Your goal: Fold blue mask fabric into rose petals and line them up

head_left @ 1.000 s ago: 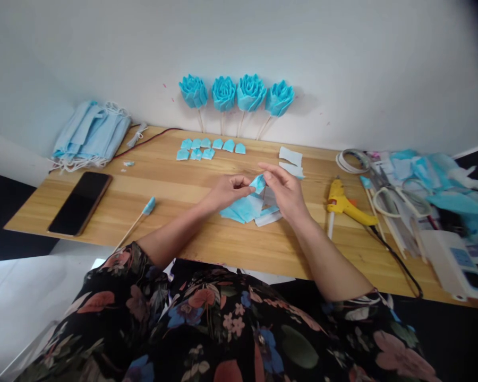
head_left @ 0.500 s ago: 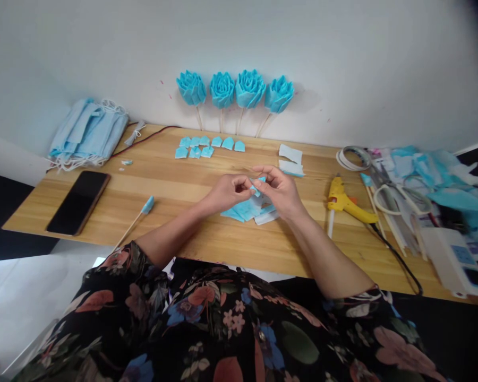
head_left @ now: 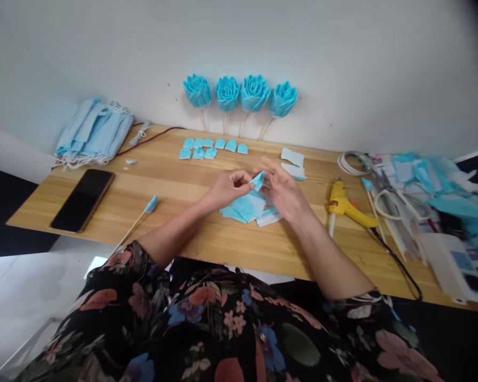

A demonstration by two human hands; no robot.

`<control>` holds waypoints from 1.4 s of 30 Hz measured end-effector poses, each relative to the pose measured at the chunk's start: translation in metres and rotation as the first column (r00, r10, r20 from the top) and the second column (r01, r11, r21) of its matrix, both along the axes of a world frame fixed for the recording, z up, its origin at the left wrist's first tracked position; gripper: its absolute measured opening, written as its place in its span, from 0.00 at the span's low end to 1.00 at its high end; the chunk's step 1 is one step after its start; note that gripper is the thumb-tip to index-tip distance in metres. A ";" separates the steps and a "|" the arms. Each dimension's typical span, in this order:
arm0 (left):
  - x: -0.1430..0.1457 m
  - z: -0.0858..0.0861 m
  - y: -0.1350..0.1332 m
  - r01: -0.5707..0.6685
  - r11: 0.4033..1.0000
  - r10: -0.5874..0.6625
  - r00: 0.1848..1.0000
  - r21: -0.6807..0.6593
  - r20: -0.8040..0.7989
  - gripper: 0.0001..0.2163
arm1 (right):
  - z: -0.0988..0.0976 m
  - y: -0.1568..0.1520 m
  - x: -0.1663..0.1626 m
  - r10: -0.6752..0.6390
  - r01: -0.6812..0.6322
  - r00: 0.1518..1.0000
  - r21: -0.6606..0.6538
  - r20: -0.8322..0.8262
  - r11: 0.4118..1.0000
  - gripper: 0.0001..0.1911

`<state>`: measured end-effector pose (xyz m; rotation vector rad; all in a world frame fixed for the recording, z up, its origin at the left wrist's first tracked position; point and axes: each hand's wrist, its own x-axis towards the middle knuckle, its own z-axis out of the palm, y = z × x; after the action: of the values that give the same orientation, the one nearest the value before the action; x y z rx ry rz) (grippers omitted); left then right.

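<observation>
Craft workspace, table (head_left: 175, 178), glue gun (head_left: 344, 206), blue flowers (head_left: 255, 94)

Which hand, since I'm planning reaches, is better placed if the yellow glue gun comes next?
Probably the right hand: it is nearer the glue gun and looks loosely open, while the left hand pinches the small blue piece.

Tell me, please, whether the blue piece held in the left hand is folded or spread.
Folded, at least partly, it seems: pinched in the left hand, the blue piece narrows to a sharp upper point.
</observation>
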<state>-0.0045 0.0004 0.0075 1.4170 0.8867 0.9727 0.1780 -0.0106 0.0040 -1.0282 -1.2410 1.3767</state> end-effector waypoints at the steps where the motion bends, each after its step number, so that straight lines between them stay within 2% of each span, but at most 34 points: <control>1: 0.000 0.001 0.000 -0.027 0.999 0.027 1.000 -0.028 -0.017 0.11 | 0.000 0.001 0.002 -0.033 0.033 0.999 0.016 -0.016 0.999 0.31; 5: -0.001 0.002 0.001 -0.060 0.986 0.065 0.997 -0.154 0.028 0.11 | -0.001 0.005 0.004 -0.261 0.261 0.965 0.111 -0.011 0.959 0.22; 9: 0.000 -0.002 0.003 -0.058 0.982 0.080 0.990 -0.178 0.117 0.13 | 0.000 0.001 0.002 -0.362 0.329 0.926 0.237 0.110 0.914 0.23; 13: 0.001 -0.007 0.005 -0.040 0.984 0.072 0.980 -0.174 0.187 0.15 | 0.003 -0.003 0.001 -0.388 0.311 0.898 0.324 0.208 0.894 0.28; 17: 0.000 -0.007 0.004 -0.010 0.984 0.053 0.970 -0.178 0.235 0.15 | 0.001 -0.003 0.003 -0.362 0.276 0.908 0.348 0.210 0.896 0.22; 21: 0.000 -0.006 0.003 -0.010 0.985 0.047 0.976 -0.173 0.214 0.14 | 0.000 -0.002 0.003 -0.244 0.131 0.936 0.392 0.254 0.910 0.20; 23: 0.000 -0.007 0.003 -0.011 0.985 0.048 0.976 -0.174 0.211 0.14 | -0.001 -0.004 0.002 -0.210 0.064 0.923 0.409 0.321 0.910 0.21; 27: 0.000 -0.008 0.004 -0.050 0.984 0.090 0.968 -0.171 0.235 0.14 | 0.000 -0.007 -0.002 -0.191 -0.004 0.859 0.378 0.474 0.926 0.09; 29: 0.000 -0.008 0.005 -0.086 0.980 0.131 0.957 -0.180 0.258 0.14 | 0.003 -0.007 0.001 -0.225 0.076 0.893 0.363 0.390 0.929 0.11; 31: 0.000 -0.008 0.005 -0.113 0.973 0.166 0.947 -0.201 0.275 0.14 | 0.006 -0.002 0.008 -0.318 0.248 0.935 0.352 0.159 0.903 0.12; 33: 0.000 -0.008 0.006 -0.123 0.968 0.183 0.942 -0.218 0.281 0.15 | 0.010 0.005 0.017 -0.405 0.409 0.911 0.305 -0.081 0.860 0.15; 35: 0.000 -0.008 0.005 -0.119 0.968 0.181 0.942 -0.223 0.282 0.15 | 0.012 0.012 0.023 -0.458 0.495 0.868 0.247 -0.192 0.833 0.20; 38: 0.000 -0.008 0.004 -0.099 0.970 0.160 0.948 -0.224 0.277 0.14 | 0.010 0.015 0.024 -0.480 0.511 0.858 0.206 -0.183 0.835 0.25; 40: 0.001 -0.008 0.003 -0.083 0.971 0.143 0.953 -0.224 0.268 0.14 | 0.006 0.010 0.018 -0.435 0.447 0.895 0.206 -0.101 0.871 0.26; 42: 0.002 -0.008 0.003 -0.071 0.973 0.128 0.959 -0.222 0.254 0.14 | 0.002 0.004 0.010 -0.329 0.320 0.944 0.209 0.011 0.924 0.24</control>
<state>-0.0025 0.0029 -0.0008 1.0406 0.8378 1.0836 0.1883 -0.0070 0.0062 -1.0696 -1.1570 0.9545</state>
